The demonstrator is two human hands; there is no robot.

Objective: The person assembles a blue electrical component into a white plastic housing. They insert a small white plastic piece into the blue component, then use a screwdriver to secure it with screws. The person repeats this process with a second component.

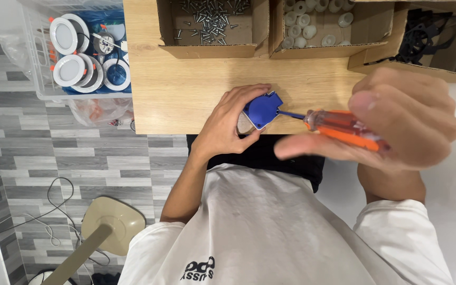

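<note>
At the near edge of the wooden surface (pixel 186 95), the left hand (pixel 228 126) is gripping a blue part (pixel 261 109); the right hand (pixel 397 119) is clasping an orange screwdriver (pixel 341 128), its shaft lying level and pointing left into the part.

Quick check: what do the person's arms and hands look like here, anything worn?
Both hands, left hand and right hand, are bare: no gloves, rings or watch visible. Forearms are uncovered. A white short-sleeved T-shirt ends above the elbows, with dark print at the chest.

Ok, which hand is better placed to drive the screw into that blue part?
Probably the right hand: it already holds the orange screwdriver, whose tip meets the blue part. The left hand is busy gripping that part at the wooden table edge.
</note>
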